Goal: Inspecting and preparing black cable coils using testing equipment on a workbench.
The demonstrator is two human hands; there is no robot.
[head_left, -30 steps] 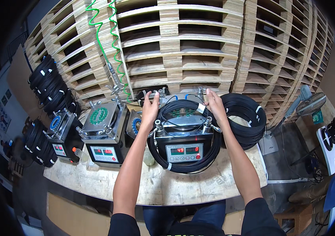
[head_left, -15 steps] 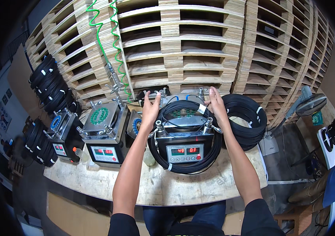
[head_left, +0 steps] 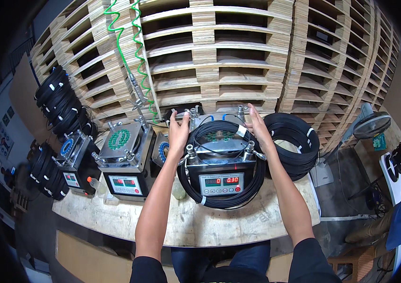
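A black cable coil (head_left: 196, 197) hangs around a bench machine (head_left: 199, 166) with a metal top, corner posts and a red digital display. Green fittings (head_left: 212, 137) show on its top plate through the coil. At the machine's left side, my left hand (head_left: 179, 132) is raised with thumb and fingers apart, close to a rear post. My right hand (head_left: 261, 129) is on the opposite side, fingers stretched upward beside the other rear post and near the coil's white tag (head_left: 242, 130). Both hands look empty; whether the palms touch the machine or coil cannot be told.
Two similar machines (head_left: 124, 162) (head_left: 71, 165) stand to the left on the wooden table (head_left: 115, 217), near a small bottle (head_left: 98, 186). More black coils (head_left: 294, 141) lie at right and are stacked far left (head_left: 59, 104). Behind rise wooden pallets (head_left: 210, 42) and green spiral hoses (head_left: 120, 52).
The red digits on the front machine's display and on the machine beside it have changed. My hands have shifted very slightly, my left fingers a little lower; the coil stays in place.
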